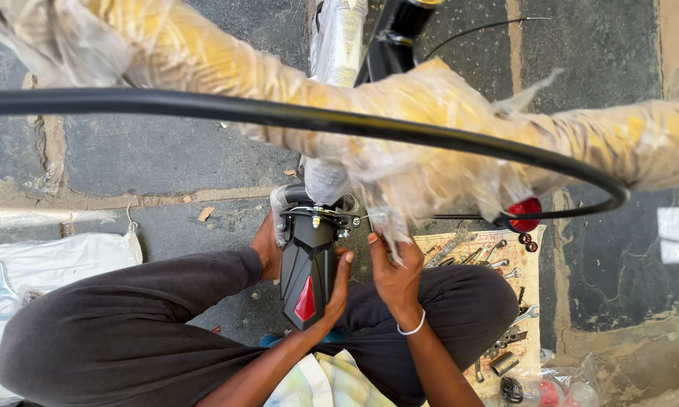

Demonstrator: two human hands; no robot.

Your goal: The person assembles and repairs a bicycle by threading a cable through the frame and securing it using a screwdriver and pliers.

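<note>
Left hand wraps the black mudguard right under the plastic-wrapped yellow frame; right hand pinches near its bracket, maybe on a bolt; guard looks light, stiff plastic, so grip the edges.

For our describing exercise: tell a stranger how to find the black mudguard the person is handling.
Start at the plastic-wrapped yellow bicycle frame across the top. Below its middle, between the person's knees, hangs the black mudguard, with the left hand behind it and the right hand beside it. Only it has a red triangular reflector.
</note>
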